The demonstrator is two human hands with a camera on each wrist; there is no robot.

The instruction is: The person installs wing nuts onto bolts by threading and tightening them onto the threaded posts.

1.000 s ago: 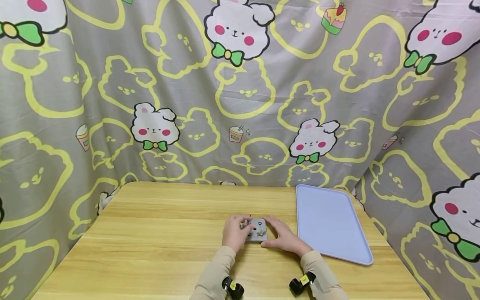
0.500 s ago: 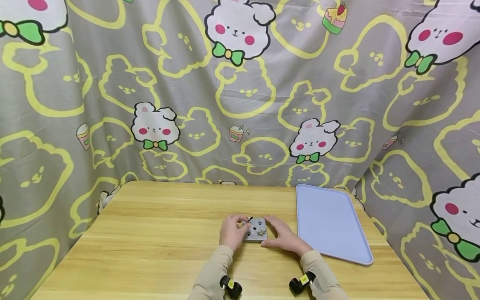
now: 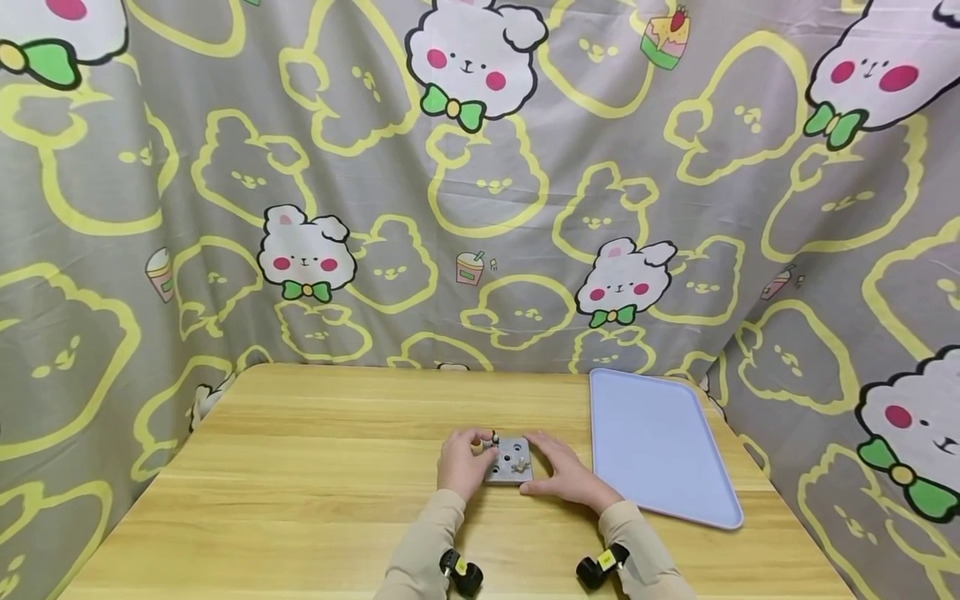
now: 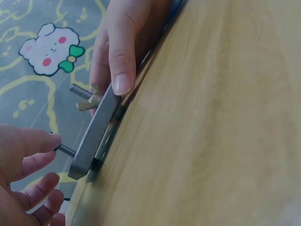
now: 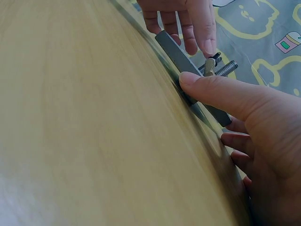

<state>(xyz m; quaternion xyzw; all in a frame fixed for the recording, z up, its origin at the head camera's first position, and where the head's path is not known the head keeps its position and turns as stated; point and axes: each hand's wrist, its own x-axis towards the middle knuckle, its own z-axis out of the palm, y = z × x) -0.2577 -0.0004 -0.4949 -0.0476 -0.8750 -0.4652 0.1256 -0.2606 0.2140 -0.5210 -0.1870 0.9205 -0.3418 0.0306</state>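
A small grey metal plate [image 3: 507, 473] with several round holes lies on the wooden table between both hands. Near its right side, a brass wing nut [image 4: 95, 98] sits on an upright threaded bolt [image 5: 227, 68]. My left hand [image 3: 461, 462] pinches the dark top of a thin screw [image 4: 67, 150] that stands up from the plate by its far left corner. Its other fingers are loosely curled beside the plate. My right hand [image 3: 567, 473] grips the plate along its right side, thumb on the near edge and fingers on the far edge.
A pale blue tray [image 3: 660, 446] lies to the right on the wooden table [image 3: 300, 467], close to the right forearm. Behind and around the table hangs a grey patterned curtain [image 3: 420, 192]. Black wrist cameras [image 3: 462, 575] are strapped over both sleeves.
The left hand has shifted slightly to the left and uncovered more of the plate, and the screw it pinches shows more clearly. The right hand and plate have hardly moved.
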